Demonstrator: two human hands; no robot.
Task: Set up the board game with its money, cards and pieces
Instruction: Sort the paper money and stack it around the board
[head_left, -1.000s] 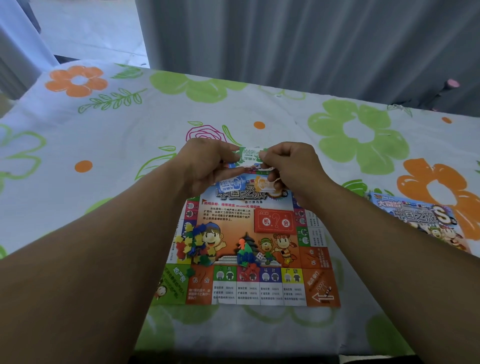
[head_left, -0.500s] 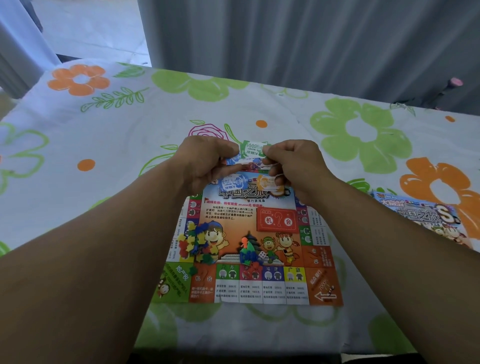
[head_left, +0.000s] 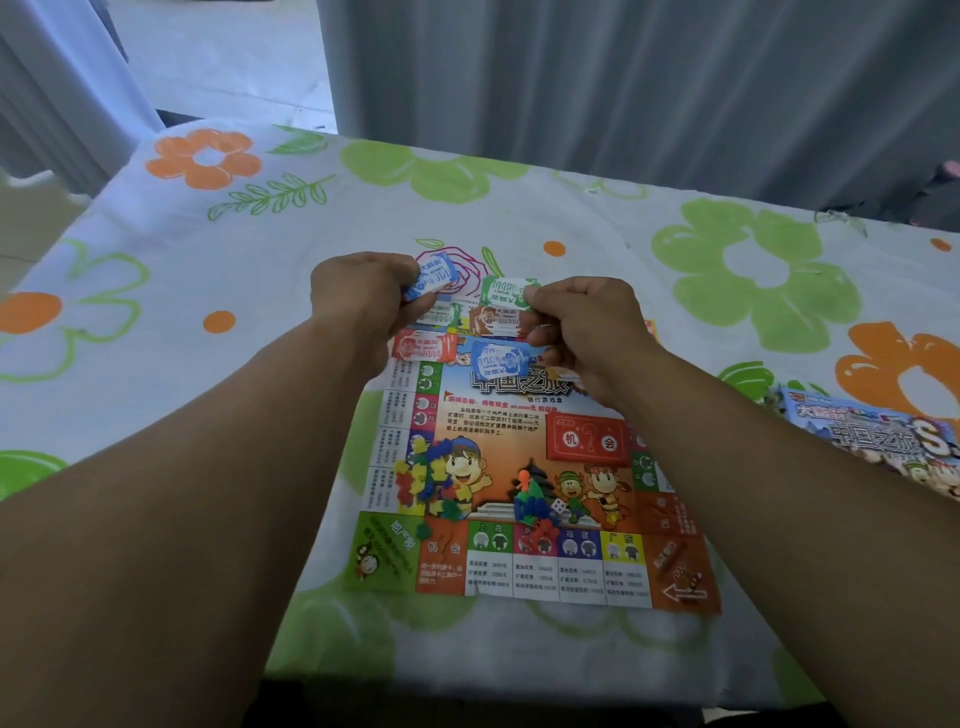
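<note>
At the game board's (head_left: 519, 566) twelve o'clock edge, the left hand (head_left: 363, 296) pinches a blue banknote (head_left: 434, 278) and the right hand (head_left: 582, 322) pinches a green banknote (head_left: 506, 293), apparently sorting money by colour, while plastic pieces (head_left: 431, 480) lie heaped toward seven o'clock.

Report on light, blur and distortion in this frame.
Head view: daylight from the far left, no glare on the board; forearms shaded and swollen by the wide lens, which bows the table edges; the blue bill in the left hand and green bill in the right hand look soft; box at right smeared.
</note>
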